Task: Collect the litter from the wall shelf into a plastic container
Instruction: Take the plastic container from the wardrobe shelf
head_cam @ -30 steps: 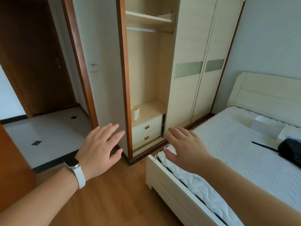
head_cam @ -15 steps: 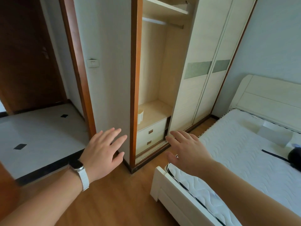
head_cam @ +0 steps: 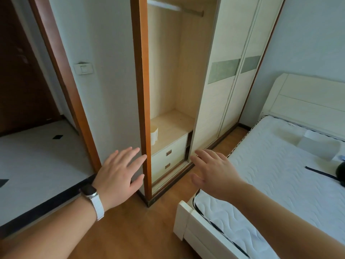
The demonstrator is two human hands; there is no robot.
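Since neither has anything to carry, the left hand (head_cam: 117,176) and right hand (head_cam: 214,172) hover before the wardrobe (head_cam: 168,71) with fingers straight, spread and empty, probably poised for the reach in. The only loose thing in view is a cream cup (head_cam: 154,134) on the wardrobe's low shelf (head_cam: 173,124), at its left edge above the drawers (head_cam: 169,156), half hidden by the frame (head_cam: 141,90); whether it is litter or the container I cannot tell.

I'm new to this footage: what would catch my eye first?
Two outstretched hands fill the foreground, the left hand with a white-strapped watch, the right hand near the bed. Beyond them stands the open wardrobe, with a small cream cup on its shelf above two drawers.
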